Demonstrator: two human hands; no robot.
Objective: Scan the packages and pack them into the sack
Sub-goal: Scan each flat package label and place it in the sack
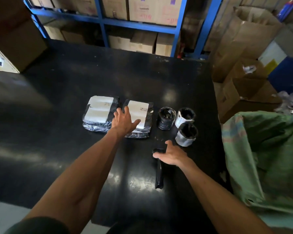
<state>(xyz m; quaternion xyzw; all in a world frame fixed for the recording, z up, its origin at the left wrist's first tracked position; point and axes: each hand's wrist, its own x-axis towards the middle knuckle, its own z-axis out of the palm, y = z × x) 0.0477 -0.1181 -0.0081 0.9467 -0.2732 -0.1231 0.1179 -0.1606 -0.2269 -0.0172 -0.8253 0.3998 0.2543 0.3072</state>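
The left hand (123, 121) is lying with fingers spread and straight on the right of two flat packages (139, 119) on the black table (57, 98), beside the other flat package (99, 114). The right hand (171, 153) is hovering with relaxed fingers over a black scanner (159, 176), holding nothing, near three round packages (186, 135). The green sack (264, 157) is gaping open just right of the table.

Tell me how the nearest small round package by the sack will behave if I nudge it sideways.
The nearest round package stands upright on the table, so it will probably tip, then roll. Its glossy wrap looks slippery. It stands close to another round package, so a nudge may move both.
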